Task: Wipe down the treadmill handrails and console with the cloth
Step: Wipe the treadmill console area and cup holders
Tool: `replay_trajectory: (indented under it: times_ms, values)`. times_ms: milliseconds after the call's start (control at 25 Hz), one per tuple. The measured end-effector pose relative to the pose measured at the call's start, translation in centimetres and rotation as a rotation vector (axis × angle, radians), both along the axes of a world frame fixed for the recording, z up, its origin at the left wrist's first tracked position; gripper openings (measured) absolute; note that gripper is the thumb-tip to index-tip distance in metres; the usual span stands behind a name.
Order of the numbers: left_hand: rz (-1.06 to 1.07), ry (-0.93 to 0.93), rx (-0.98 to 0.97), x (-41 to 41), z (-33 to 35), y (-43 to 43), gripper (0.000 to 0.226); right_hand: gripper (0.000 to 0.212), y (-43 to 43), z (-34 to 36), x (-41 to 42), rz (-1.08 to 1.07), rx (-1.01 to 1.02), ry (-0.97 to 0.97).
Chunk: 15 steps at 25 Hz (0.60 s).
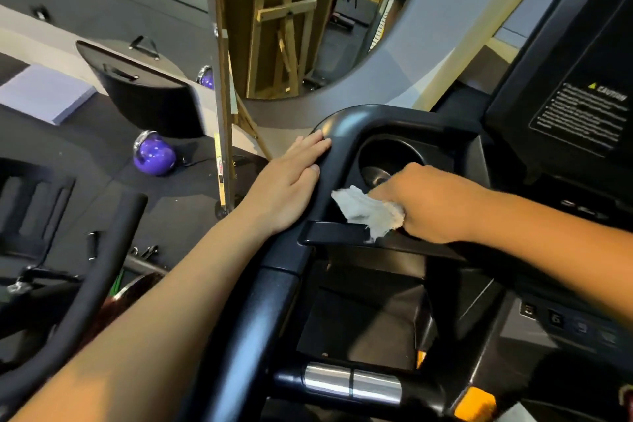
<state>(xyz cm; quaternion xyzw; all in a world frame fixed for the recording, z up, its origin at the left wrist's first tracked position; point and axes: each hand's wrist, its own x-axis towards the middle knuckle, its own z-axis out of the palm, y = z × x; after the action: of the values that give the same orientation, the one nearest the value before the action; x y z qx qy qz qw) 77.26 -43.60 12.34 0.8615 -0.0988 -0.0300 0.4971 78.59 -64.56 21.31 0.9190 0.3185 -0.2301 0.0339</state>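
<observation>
The black treadmill handrail (250,312) curves up the middle of the view to the console's left corner. My left hand (287,181) lies flat on that rail near its top bend, fingers straight. My right hand (431,205) grips a crumpled white cloth (368,211) and presses it on the console tray just below the round cup holder (390,154). The cloth sticks out to the left of my fist. The console panel with a caution label (582,113) rises at the upper right.
A silver pulse sensor bar (352,384) crosses the bottom, with console buttons (555,319) at the lower right. A purple kettlebell (154,156) sits on the dark floor to the left. Another machine's black bar (99,274) stands at the lower left. A wooden frame (274,20) stands behind.
</observation>
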Motion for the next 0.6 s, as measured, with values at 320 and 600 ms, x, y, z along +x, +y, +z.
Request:
replay_trajectory:
  times_ms: [320,600]
  values:
    - [-0.062,0.015,0.073,-0.2,-0.1,0.1,0.05,0.03,-0.9,-0.3,-1.2,-0.036,0.258,0.033]
    - [0.147,0.406,-0.489,-6.9,-1.2,2.2,0.049,0.018,-1.2,3.5,-3.4,-0.428,0.522,-0.249]
